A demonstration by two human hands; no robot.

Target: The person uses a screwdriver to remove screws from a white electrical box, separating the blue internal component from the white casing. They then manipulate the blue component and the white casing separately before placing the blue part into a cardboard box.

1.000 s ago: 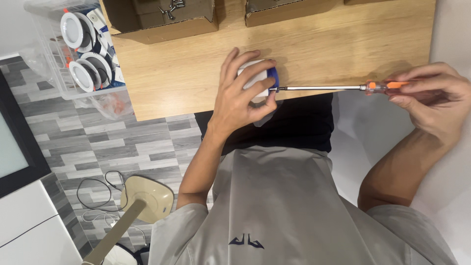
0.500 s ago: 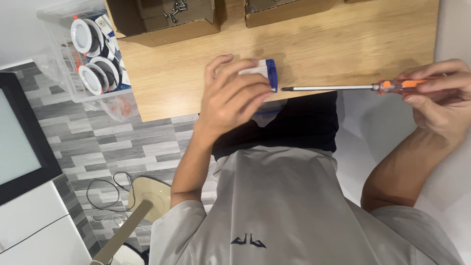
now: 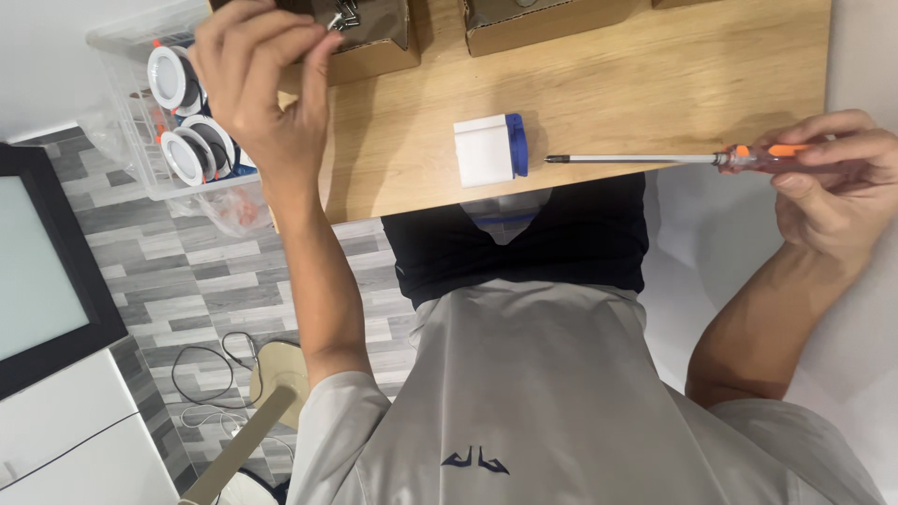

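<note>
Right hand [image 3: 832, 173] is clamped on the screwdriver [image 3: 655, 159]; left hand [image 3: 257, 79], fingers loosely curled and empty, hovers by the box [image 3: 369, 42]. The unheld white block [image 3: 488, 150] sits near the worktop [image 3: 655, 84] edge, so a nudge from the tip could tip it off.

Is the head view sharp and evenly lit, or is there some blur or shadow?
Head view: mostly sharp; the left hand looks slightly soft; its soft shadow falls on the wooden table; the white and blue box and the screwdriver are crisp; lighting is even.
</note>
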